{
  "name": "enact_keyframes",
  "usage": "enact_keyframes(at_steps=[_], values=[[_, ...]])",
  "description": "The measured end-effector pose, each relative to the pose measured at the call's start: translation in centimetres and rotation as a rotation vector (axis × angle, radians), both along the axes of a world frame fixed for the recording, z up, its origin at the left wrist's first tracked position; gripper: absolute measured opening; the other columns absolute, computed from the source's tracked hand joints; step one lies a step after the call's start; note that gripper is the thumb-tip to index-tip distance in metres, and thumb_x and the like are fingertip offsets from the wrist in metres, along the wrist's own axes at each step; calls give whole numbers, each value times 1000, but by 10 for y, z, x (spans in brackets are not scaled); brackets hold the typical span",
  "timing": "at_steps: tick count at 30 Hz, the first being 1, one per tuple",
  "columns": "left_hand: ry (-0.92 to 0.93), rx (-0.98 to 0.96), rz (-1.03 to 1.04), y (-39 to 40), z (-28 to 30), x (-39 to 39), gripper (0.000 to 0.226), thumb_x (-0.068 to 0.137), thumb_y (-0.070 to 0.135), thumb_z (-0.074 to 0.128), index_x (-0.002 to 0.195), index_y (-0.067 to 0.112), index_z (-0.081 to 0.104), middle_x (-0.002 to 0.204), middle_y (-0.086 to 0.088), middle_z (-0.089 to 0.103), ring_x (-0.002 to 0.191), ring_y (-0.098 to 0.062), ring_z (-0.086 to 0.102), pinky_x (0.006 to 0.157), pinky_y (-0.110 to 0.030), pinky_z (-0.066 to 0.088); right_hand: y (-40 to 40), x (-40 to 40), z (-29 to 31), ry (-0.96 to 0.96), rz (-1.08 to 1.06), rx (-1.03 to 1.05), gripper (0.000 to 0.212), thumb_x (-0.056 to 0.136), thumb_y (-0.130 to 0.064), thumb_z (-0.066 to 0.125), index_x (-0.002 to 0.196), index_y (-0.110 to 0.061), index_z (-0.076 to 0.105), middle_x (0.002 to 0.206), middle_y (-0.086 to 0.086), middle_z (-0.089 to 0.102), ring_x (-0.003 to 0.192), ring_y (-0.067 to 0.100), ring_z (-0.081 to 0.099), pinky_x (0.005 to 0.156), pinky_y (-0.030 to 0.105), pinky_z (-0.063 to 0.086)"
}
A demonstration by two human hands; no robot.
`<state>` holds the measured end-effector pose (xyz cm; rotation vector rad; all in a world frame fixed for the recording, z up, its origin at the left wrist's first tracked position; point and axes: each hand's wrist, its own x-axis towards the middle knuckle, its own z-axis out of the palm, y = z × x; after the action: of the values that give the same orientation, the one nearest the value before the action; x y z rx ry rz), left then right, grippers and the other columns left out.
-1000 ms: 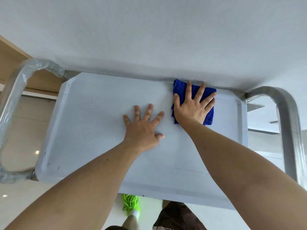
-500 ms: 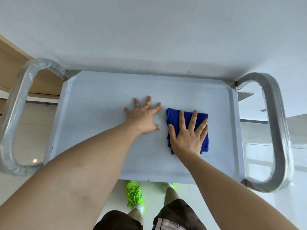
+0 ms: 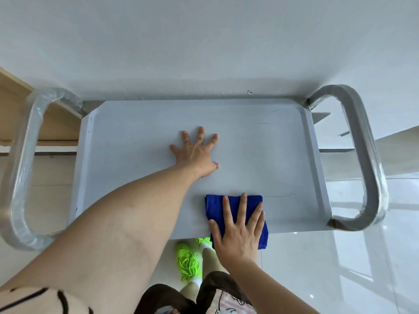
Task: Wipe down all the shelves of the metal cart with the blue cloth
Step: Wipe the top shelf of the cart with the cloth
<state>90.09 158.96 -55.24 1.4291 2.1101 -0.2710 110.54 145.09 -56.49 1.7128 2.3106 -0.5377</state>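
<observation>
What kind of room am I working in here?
Likely an indoor utility or workroom: glossy tiled floor, plain white wall, a wooden shelf left of the metal cart.

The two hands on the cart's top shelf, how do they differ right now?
The left hand lies bare on the top shelf, near its middle; the right hand presses the blue cloth at the shelf's near edge. The left hand's fingers are spread wide; the right hand's fingers lie closer together. Under the right hand the cloth overhangs the edge. Both lie flat, fingers straight.
</observation>
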Motion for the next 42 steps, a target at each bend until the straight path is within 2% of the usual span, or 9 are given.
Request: enact_keyframes(at_steps=[2, 5, 10, 14, 18, 22, 28, 37, 42], values=[[0, -1, 1, 0, -2, -1, 92, 78, 68, 57, 144, 55, -6, 161, 10, -20, 145, -44, -13, 103, -76, 13, -7, -7, -2, -1, 25, 23, 71, 97, -68, 31, 157, -31, 31, 167, 17, 16, 149, 55, 3, 119, 62, 5], [-8, 11, -7, -1, -3, -3, 94, 75, 70, 58, 145, 54, -3, 162, 10, -17, 146, -44, -11, 103, -75, 15, -9, -20, -4, -2, 46, 48, 71, 97, -67, 33, 157, -30, 30, 167, 19, 16, 148, 57, 6, 119, 64, 6], [36, 181, -39, -21, 3, -23, 81, 82, 72, 45, 150, 40, 12, 164, 1, 4, 148, -34, 5, 108, -63, 23, -12, -35, -4, 2, 121, 46, 72, 97, -69, 30, 157, -29, 32, 166, 22, 18, 147, 59, 7, 118, 66, 7], [88, 173, 65, -50, -2, -75, 79, 83, 71, 38, 149, 44, 5, 164, 4, -6, 148, -37, -7, 111, -67, 9, -7, -48, -5, -11, 121, 48, 73, 96, -72, 29, 157, -31, 31, 166, 20, 17, 147, 60, 7, 117, 67, 9], [54, 73, 141, -72, -10, -121, 86, 74, 80, 39, 145, 55, -2, 162, 12, -16, 146, -39, -16, 108, -71, 6, 9, -69, -10, -15, 102, 76, 75, 95, -74, 27, 158, -35, 24, 167, 18, 14, 148, 57, 2, 118, 65, 3], [47, 83, 133, -71, -16, -125, 88, 72, 83, 38, 144, 55, -4, 161, 15, -16, 146, -40, -16, 106, -74, 6, 38, -96, -15, -38, 72, 66, 75, 94, -76, 17, 159, -41, 10, 170, 13, 3, 149, 53, -12, 120, 63, -3], [86, 99, 114, -73, -19, -128, 86, 72, 88, 32, 144, 55, -4, 161, 14, -14, 147, -40, -12, 107, -73, 8, 99, -138, -20, -41, 39, 85, 75, 92, -77, 12, 159, -43, 3, 170, 9, -5, 149, 50, -16, 120, 60, -9], [88, 134, 105, -76, -16, -126, 84, 77, 83, 37, 144, 55, -5, 162, 12, -15, 146, -41, -13, 107, -74, 7, 191, -199, -23, 31, -78, 145, 78, 91, -77, 16, 159, -40, 8, 170, 11, -6, 149, 51, -15, 119, 61, -10], [74, 126, 112, -74, -17, -127, 82, 78, 81, 38, 143, 57, -7, 161, 14, -15, 147, -40, -14, 107, -74, 6, 215, -216, -23, 29, -109, 171, 80, 91, -76, 16, 160, -37, 8, 170, 12, -5, 148, 53, -15, 119, 61, -9]])
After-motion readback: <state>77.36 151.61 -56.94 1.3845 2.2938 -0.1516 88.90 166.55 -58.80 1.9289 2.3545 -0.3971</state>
